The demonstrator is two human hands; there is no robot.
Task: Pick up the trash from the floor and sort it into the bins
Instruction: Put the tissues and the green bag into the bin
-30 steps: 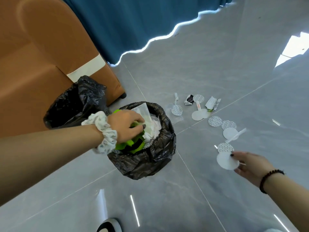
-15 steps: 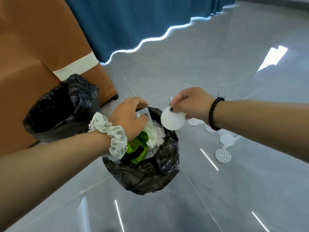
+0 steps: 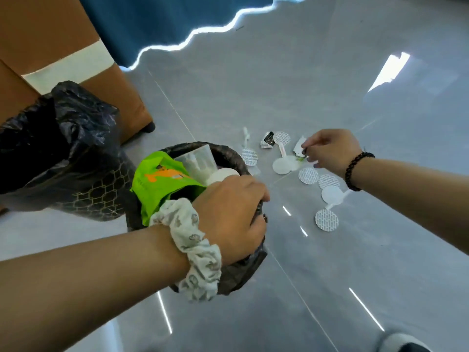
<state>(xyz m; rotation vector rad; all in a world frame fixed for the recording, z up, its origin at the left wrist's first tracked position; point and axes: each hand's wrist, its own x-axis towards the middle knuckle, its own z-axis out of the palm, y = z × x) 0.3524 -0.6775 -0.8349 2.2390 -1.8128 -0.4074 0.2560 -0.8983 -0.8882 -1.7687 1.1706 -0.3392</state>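
Floor (image 3: 291,80): glossy grey tiles, streaked with light reflections; blue curtain (image 3: 162,21) along the far edge, brown sofa (image 3: 50,34) at far left.

Bins: I see two black-lined bins (image 3: 223,153) side by side by the sofa. The nearer one holds a green bag (image 3: 162,181), a clear cup (image 3: 198,161) and a white disc.

Trash (image 3: 308,176): round white seals, some printed, and torn wrappers scattered just right of the nearer bin. Open tile lies beyond and to the right.

Hands: left hand (image 3: 228,214) grips the nearer bin's rim, fingers curled over it. Right hand (image 3: 330,151) pinches a torn wrapper (image 3: 299,148) among the litter.

Hidden: the nearer bin's near side is behind my left arm; the other bin's contents are not visible.
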